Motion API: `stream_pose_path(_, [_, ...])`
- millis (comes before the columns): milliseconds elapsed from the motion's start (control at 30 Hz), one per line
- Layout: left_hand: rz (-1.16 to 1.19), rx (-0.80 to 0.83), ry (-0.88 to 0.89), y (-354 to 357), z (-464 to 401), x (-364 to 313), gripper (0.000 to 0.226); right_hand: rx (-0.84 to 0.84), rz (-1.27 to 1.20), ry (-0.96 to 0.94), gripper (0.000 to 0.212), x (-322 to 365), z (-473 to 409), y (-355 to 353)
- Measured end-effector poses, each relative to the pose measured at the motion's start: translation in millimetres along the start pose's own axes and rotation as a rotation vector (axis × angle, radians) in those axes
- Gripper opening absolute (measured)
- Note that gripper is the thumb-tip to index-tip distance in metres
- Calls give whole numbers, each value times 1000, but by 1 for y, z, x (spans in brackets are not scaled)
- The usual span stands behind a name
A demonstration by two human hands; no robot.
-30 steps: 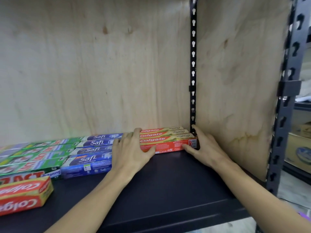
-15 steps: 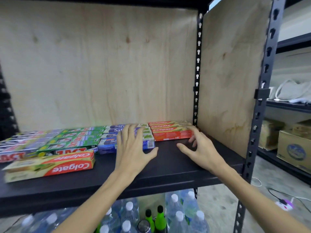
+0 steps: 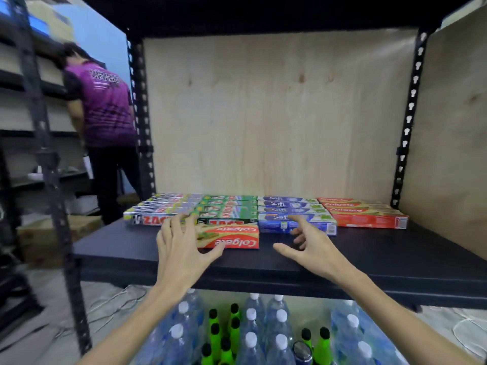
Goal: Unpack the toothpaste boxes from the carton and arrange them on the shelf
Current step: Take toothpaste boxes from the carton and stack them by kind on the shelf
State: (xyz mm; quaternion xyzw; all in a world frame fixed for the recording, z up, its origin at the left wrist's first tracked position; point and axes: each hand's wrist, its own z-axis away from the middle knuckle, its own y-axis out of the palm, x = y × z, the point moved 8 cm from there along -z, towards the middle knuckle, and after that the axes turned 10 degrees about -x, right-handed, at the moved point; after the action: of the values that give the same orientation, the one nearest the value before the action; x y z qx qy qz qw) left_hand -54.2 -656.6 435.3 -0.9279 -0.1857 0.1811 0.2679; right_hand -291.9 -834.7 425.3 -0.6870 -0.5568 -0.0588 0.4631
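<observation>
Toothpaste boxes lie in rows at the back of the black shelf (image 3: 395, 256): silver boxes (image 3: 158, 212) at left, green boxes (image 3: 226, 208), blue Safi boxes (image 3: 292, 212), and red Colgate boxes (image 3: 366, 214) at right. A loose red Colgate box (image 3: 232, 237) lies alone in front of the green ones. My left hand (image 3: 181, 248) hovers open over the left end of that loose box, fingers spread. My right hand (image 3: 313, 246) is open just right of it, in front of the Safi boxes. No carton is in view.
Water bottles (image 3: 266, 335) and green bottles (image 3: 221, 335) stand below the shelf. Black uprights (image 3: 139, 114) and plywood panels (image 3: 276, 114) bound the bay. A person in a purple shirt (image 3: 105, 106) stands at the left beside other racks. Cables lie on the floor.
Both hands have come off the red Colgate stack at the right and moved left toward the loose Colgate box. The view has pulled back and swung left.
</observation>
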Motion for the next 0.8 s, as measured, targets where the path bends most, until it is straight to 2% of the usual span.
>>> stream_pose_path(133, [103, 84, -84, 1, -7, 39, 108, 53, -49, -20, 81, 28, -8, 33])
stream_pose_path(200, [231, 183, -137, 7, -11, 53, 112, 78, -77, -29, 81, 41, -12, 48])
stream_pose_path(300, [362, 300, -179, 19, -12, 64, 97, 115, -83, -68, 69, 53, -16, 62])
stream_pose_path(433, [392, 221, -189, 17, -13, 69, 76, 97, -105, -46, 53, 47, -14, 56])
stream_pose_path(567, [374, 227, -206, 15, -6, 66, 67, 114, -244, 53, 54, 41, -6, 45])
stream_pose_path(700, [455, 147, -284, 4, 6, 61, 62, 267, -259, 35, 44, 64, 6, 48])
stream_pose_path(800, [511, 26, -256, -17, 24, 43, 51, 314, -363, 66, 39, 75, 12, 47])
